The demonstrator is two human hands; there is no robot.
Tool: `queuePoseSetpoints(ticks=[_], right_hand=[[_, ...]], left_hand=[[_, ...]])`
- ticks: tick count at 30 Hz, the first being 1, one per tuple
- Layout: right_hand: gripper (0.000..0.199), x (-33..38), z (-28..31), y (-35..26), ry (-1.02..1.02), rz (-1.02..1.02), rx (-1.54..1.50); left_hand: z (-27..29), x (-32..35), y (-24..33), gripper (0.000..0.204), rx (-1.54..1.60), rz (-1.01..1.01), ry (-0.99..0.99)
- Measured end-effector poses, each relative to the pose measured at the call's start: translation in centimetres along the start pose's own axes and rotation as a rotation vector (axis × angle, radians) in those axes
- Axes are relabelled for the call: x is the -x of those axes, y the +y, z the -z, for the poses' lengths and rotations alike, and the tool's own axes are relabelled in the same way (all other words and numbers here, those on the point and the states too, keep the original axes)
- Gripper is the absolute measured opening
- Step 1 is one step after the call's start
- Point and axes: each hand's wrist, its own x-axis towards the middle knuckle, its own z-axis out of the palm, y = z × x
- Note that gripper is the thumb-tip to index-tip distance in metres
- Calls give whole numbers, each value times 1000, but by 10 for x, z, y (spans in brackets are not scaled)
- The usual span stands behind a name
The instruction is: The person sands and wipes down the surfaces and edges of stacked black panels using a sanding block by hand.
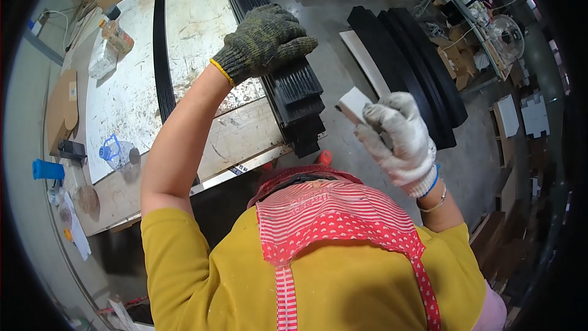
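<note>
My left hand point(266, 43), in a dark grey-green knit glove with a yellow cuff, is closed over a stack of long black ribbed strips point(298, 95). The stack lies along the right edge of the worktable point(245, 119), and its near ends jut past that edge. Off to the right of the stack, my right hand point(399, 141) wears a white knit glove. Its thumb and fingers pinch a small, flat, whitish rectangular piece point(353, 104), held in the air apart from the strips. The glove hides part of this piece, so its exact kind cannot be told.
One more black strip point(160, 43) lies lengthwise on the table. A bottle point(116, 35), a wrapped white block point(103, 58) and a clear jug point(119, 152) stand at left. Wide black panels point(416, 73) lie on the floor at right, near a fan point(506, 37).
</note>
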Motion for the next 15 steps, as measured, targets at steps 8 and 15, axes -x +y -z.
queuePoseSetpoints(ticks=[8,15], right_hand=[[28,-41,-14,-32,53,171,-90],[27,-31,-2,-6,44,109,66]], left_hand=[[-3,-2,5,21,72,56,-22],[-4,-5,-2,22,45,-61,85]])
